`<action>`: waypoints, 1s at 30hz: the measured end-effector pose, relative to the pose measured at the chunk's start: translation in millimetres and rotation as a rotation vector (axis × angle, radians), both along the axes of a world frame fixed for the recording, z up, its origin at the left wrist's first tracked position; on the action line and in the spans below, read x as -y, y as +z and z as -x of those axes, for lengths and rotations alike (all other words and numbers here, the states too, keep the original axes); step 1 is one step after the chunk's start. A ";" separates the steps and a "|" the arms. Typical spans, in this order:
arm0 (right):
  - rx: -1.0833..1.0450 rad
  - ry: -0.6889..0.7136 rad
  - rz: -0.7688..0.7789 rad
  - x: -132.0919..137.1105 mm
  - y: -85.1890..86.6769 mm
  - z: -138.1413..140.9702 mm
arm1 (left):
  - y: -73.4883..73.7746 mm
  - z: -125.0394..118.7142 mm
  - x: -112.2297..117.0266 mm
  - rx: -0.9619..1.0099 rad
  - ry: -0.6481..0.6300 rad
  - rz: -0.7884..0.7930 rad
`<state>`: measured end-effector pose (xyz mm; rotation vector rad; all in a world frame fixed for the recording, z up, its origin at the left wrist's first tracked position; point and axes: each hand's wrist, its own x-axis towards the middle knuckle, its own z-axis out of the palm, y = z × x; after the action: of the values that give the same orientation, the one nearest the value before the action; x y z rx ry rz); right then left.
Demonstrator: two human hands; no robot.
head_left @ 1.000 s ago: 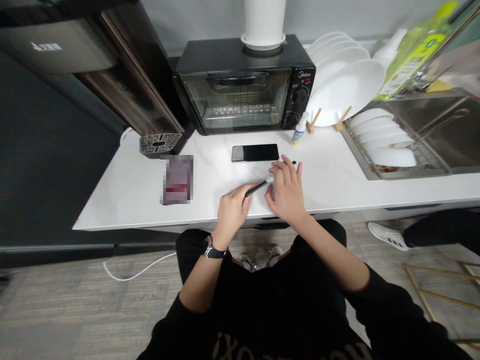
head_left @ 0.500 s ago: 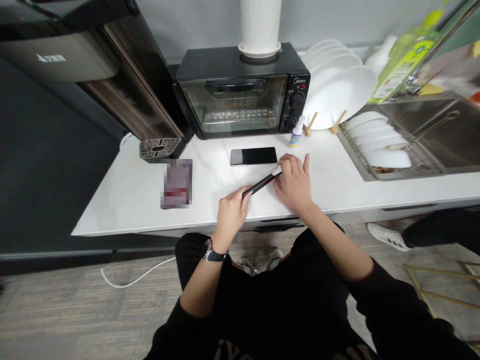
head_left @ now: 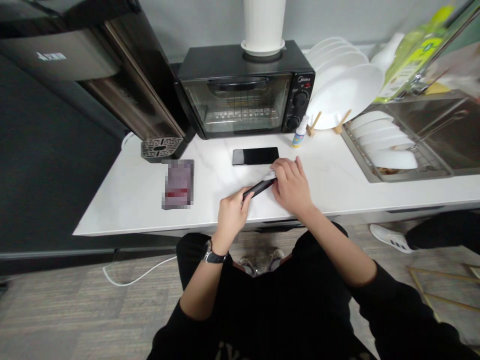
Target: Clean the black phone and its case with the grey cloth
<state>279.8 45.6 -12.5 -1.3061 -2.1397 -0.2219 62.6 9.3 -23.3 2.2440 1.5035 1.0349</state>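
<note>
LH point(head_left: 233, 210) pinching, RH point(head_left: 294, 187) curled.

A plain grey wall point(head_left: 210, 22) stands at twelve o'clock, behind a white, faintly veined counter point(head_left: 120, 200). On the counter, also at twelve, sits a black toaster oven point(head_left: 240, 102); a tall dark dispenser point(head_left: 129, 92) rises at ten. A dark panel point(head_left: 26, 140) fills nine o'clock, a steel sink point(head_left: 467, 150) three. Over streaked grey flooring point(head_left: 112, 325), a white cable point(head_left: 137, 281) curves at eight and a gold-coloured frame point(head_left: 423, 293) stands at four. The light is soft.
</note>
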 end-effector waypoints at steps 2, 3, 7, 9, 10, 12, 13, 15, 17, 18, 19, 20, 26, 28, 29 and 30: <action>-0.055 -0.080 0.022 -9.6 0.8 -9.4 | 1.5 -1.8 0.5 0.003 0.009 0.007; -0.086 -0.100 0.028 -9.9 0.8 -8.3 | 1.7 -2.3 0.6 0.003 0.010 0.007; -0.120 -0.002 0.033 16.7 -0.5 29.1 | -2.4 -1.0 -0.7 -0.031 0.014 -0.002; -0.073 0.123 0.062 35.9 0.2 53.0 | -6.8 1.5 -2.5 -0.090 0.037 -0.011; -0.043 0.184 0.076 43.1 0.9 61.7 | -9.0 2.9 -3.4 -0.117 0.047 -0.014; 0.018 0.275 0.073 48.8 2.1 67.5 | -12.1 5.0 -4.5 -0.151 0.051 -0.016; 0.042 0.289 0.057 46.8 2.3 64.1 | -12.6 5.5 -4.6 -0.152 0.047 -0.017; 0.059 0.246 0.014 34.8 1.6 46.6 | -11.2 4.8 -3.7 -0.119 0.033 -0.018; 0.038 0.133 -0.001 17.1 0.7 22.8 | -7.6 2.5 -1.8 -0.061 0.008 -0.012; 0.022 0.076 0.002 8.6 0.7 12.1 | -5.5 1.1 -0.8 -0.035 -0.006 -0.007; 0.009 0.031 0.008 1.5 1.1 3.9 | -3.6 -0.3 0.1 -0.017 -0.018 -0.003; -0.004 -0.006 0.014 -3.4 1.9 -0.8 | -1.9 -1.6 0.9 -0.011 -0.026 -0.001; -0.045 -0.002 0.006 20.0 5.2 43.0 | -3.1 -0.3 -0.5 -0.034 -0.001 -0.026; 0.004 0.138 0.006 34.6 3.7 61.2 | -6.6 2.7 -2.0 -0.089 0.018 -0.039; 0.034 0.205 0.003 39.0 2.7 65.3 | -8.1 4.1 -2.6 -0.112 0.024 -0.044; 0.063 0.258 -0.005 40.6 1.6 65.3 | -9.2 5.2 -2.9 -0.128 0.026 -0.048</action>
<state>214.5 5.0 -10.8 -1.0184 -2.3324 -0.1627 57.5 12.2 -32.5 2.3705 1.5783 0.9614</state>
